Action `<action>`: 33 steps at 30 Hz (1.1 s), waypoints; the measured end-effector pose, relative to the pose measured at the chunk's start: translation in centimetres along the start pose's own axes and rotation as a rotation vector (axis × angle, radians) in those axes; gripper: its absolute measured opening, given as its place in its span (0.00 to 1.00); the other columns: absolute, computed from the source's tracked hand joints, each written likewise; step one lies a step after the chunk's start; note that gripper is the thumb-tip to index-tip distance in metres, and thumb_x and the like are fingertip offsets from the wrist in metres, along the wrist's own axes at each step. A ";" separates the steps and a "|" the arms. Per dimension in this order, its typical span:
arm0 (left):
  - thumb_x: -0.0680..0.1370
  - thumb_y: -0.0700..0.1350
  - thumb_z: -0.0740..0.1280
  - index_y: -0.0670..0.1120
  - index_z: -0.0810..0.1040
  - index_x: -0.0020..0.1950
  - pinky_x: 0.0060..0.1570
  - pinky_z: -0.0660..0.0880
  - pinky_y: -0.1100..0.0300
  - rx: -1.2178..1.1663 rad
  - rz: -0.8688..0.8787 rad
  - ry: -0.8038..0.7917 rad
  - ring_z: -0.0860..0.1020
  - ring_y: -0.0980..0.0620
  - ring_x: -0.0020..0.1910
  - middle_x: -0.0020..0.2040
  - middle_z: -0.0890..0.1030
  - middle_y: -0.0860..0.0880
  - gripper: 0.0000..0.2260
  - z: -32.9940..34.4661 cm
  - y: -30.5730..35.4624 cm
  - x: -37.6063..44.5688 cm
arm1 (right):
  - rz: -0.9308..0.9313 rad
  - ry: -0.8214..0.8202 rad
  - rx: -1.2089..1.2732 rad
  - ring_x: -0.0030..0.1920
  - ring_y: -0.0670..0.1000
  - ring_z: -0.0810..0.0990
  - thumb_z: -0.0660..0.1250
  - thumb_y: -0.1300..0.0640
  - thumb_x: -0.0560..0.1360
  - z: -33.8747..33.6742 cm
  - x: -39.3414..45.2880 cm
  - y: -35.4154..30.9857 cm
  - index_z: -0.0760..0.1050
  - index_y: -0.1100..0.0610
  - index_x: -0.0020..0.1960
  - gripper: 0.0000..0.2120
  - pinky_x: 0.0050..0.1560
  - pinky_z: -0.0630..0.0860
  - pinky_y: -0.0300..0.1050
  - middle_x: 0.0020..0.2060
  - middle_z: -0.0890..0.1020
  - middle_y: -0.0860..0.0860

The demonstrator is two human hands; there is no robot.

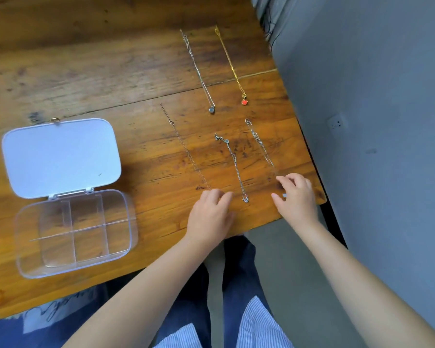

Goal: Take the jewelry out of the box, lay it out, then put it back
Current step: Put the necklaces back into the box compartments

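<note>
Five necklaces lie stretched out on the wooden table [136, 79]. At the back are a silver chain with a grey-blue pendant [212, 110] and a gold chain with a red pendant [244, 102]. Nearer lie a thin rose chain [183, 146], a silver chain with a butterfly pendant [236, 169] and a silver chain with a long clasp [260, 146]. My left hand [209, 214] is curled over the thin chain's near end. My right hand [296, 194] rests on the clasp chain's near end, thumb and forefinger apart around a small grey pendant [284, 195]. The clear box [126, 229] stands open at the left, its compartments empty.
The box's white lid [60, 156] lies flat behind it, with a gold ring [55, 119] on the table at its far edge. The table's right edge runs just past my right hand, next to a grey wall [374, 121]. My legs are below the front edge.
</note>
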State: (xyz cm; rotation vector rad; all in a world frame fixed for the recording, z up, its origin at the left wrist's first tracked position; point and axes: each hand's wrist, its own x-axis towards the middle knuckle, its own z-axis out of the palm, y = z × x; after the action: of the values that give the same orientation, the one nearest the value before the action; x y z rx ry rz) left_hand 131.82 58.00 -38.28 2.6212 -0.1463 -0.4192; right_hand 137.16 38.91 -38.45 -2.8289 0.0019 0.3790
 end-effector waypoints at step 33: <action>0.74 0.31 0.65 0.35 0.82 0.48 0.43 0.71 0.62 -0.345 -0.502 0.470 0.76 0.46 0.46 0.48 0.80 0.38 0.06 -7.0 3.9 0.6 | -0.159 -0.328 0.461 0.43 0.50 0.75 0.63 0.70 0.70 -6.1 5.3 -4.2 0.80 0.63 0.47 0.09 0.47 0.70 0.39 0.42 0.78 0.53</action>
State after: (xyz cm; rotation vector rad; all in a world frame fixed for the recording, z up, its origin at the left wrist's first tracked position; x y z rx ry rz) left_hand 134.49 57.58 -30.68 2.3109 0.6853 0.0253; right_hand 144.04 41.43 -32.97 -2.2702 -0.1789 0.7007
